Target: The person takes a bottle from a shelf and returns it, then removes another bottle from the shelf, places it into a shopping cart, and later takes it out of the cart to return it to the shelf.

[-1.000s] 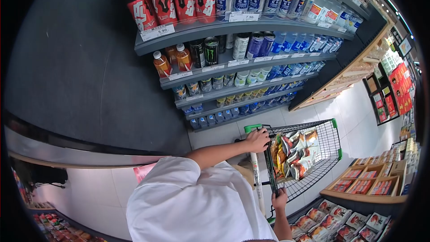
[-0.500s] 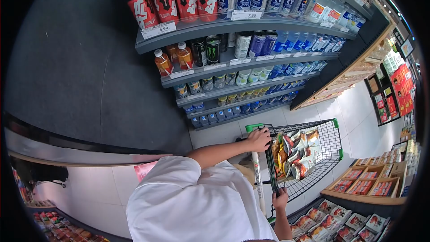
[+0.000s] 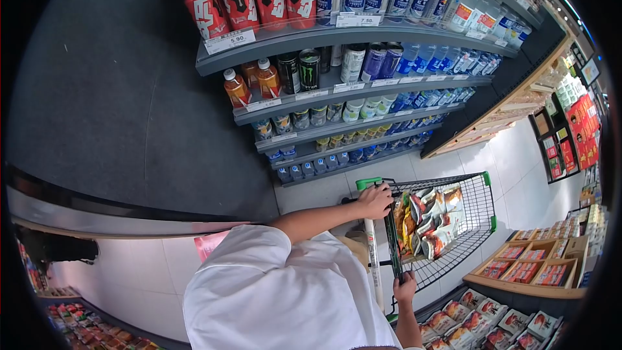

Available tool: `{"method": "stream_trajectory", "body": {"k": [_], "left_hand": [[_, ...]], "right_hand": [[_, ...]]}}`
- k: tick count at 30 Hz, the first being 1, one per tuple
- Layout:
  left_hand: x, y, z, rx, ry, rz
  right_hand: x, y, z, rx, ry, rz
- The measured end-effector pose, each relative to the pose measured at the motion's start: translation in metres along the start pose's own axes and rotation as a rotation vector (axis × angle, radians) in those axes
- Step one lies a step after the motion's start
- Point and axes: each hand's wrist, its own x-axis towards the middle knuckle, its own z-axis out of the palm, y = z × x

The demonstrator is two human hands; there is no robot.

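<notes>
You stand behind the shopping cart (image 3: 478, 215), whose handle (image 3: 392, 238) serves as the reference. The cart extends directly ahead of the handle, its long axis running forward and roughly square to the bar; the wide view bends straight lines, so that angle may be only approximate. Your left hand (image 3: 374, 201) is closed over the handle's left end and your right hand (image 3: 405, 287) curls round its right end, the two apart. Neither hand is nearer the cart: both touch it. Packets (image 3: 431, 223) lie inside, ahead of the handle. Drink shelves (image 3: 272, 49) stand left of the handle, nearer your left hand; white packs (image 3: 510, 323) lie to its right.
</notes>
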Motion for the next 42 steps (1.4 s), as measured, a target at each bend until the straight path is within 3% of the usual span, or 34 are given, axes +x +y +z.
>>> {"method": "stream_trajectory", "body": {"k": [25, 31, 42], "left_hand": [[0.001, 0.003, -0.002, -0.032, 0.008, -0.012], [0.0, 0.001, -0.001, -0.021, 0.021, 0.002], [0.0, 0.002, -0.003, -0.031, -0.015, 0.012]], "right_hand": [[-0.001, 0.005, 0.0, -0.037, -0.048, 0.054], [-0.004, 0.008, 0.009, -0.017, 0.069, 0.03], [-0.004, 0.008, 0.008, -0.021, 0.049, 0.027]]}}
